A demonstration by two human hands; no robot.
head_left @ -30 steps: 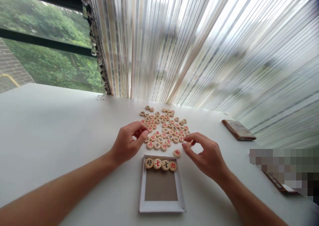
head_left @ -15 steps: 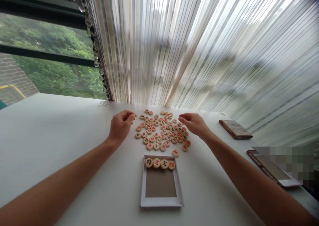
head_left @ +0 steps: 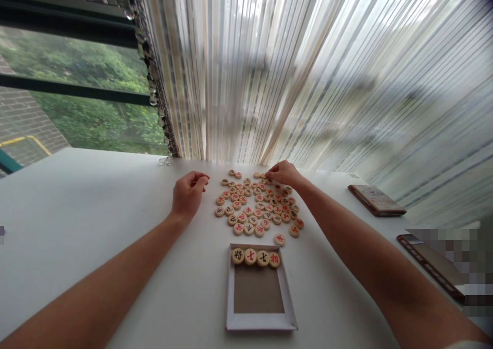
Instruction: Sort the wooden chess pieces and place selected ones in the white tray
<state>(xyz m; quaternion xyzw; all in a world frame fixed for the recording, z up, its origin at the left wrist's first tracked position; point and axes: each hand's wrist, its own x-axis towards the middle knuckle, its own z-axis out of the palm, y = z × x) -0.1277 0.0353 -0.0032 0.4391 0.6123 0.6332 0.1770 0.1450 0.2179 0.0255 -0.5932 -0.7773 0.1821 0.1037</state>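
Right hand (head_left: 284, 173) pinched narrow at game pieces (head_left: 258, 213); left hand (head_left: 189, 194) curled, pieces to its right; either's hold: can't tell.

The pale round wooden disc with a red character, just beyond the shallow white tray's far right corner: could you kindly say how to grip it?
Probably pinch the disc across the left and right of its rim, coming from above. It lies flat and apart from the other discs, leaving those sides open, while the tray crowds its near edge.
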